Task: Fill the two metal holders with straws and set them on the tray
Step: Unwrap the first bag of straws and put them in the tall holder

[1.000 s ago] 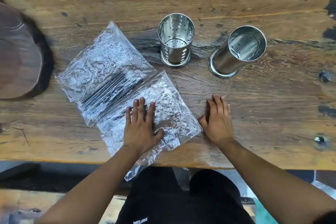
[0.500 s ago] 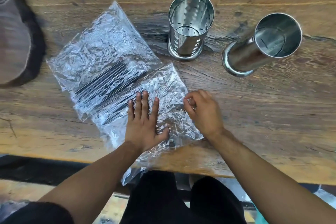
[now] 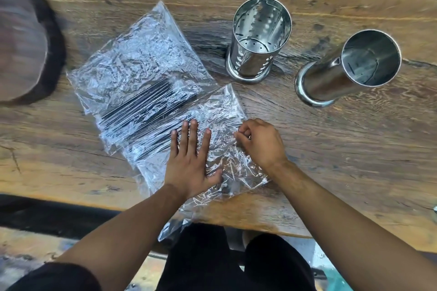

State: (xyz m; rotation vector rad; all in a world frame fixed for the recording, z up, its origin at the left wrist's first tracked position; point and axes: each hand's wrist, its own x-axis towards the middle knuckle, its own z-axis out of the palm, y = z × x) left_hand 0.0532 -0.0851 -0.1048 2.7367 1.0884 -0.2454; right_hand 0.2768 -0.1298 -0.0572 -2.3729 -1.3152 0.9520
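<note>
Two crinkled clear plastic bags lie on the wooden table; the far bag point(image 3: 142, 61) and the near bag point(image 3: 220, 120) both hold black straws point(image 3: 142, 108). My left hand point(image 3: 191, 163) presses flat on the near bag, fingers spread. My right hand point(image 3: 260, 142) pinches the near bag's right edge with curled fingers. A perforated metal holder point(image 3: 257, 40) stands upright and empty beyond the bags. A plain metal holder point(image 3: 347, 68) stands to its right, also empty.
A dark round wooden tray point(image 3: 21, 38) sits at the table's left edge. The near bag hangs over the table's front edge point(image 3: 236, 220), above my dark-clothed lap.
My right hand has come off the table onto the near bag's right edge and closed into a pinch. The left hand has stayed flat. The view has shifted closer.
</note>
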